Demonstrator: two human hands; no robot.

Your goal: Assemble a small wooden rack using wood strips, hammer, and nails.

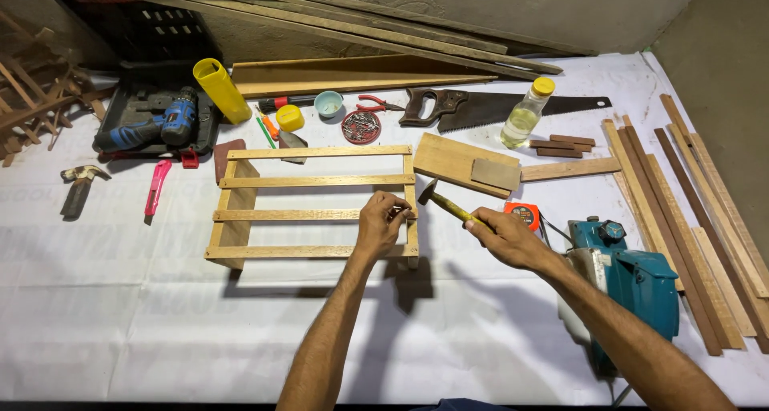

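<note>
1. Head view, the hands: the left hand (381,221) rests on the right end of a slatted wooden frame (312,207) that lies flat near the middle of the tabletop (120,315). Its fingers (394,211) are pinched together at the second slat from the near side, close to the right upright, as if holding something small there; what it is cannot be made out. The pinch also steadies the frame.

2. Head view, the tool: the right hand (506,236) has its fingers closed around the yellow handle of a small hammer (442,203). The hammer head sits just beside the frame's right upright, near the left fingertips, so the striking face is close to the pinched spot.

3. Head view, right side of the tabletop: a teal electric planer (633,279) sits just beside the right forearm, an orange tape measure (525,214) lies right behind the right hand, and loose wooden strips (697,219) lie along the right edge, within reach as stock.

4. Head view, far edge: a handsaw (497,106), a clear bottle with a yellow cap (525,114), red-handled pliers (380,103) and a round tin of nails (360,126) sit in a row behind the frame, the nails handy to the left hand.

5. Head view, far left corner: a blue cordless drill (156,126) lies in its open case, with a pink utility knife (156,187) and a second hammer (80,185) nearer the left edge, well apart from the hands.
</note>
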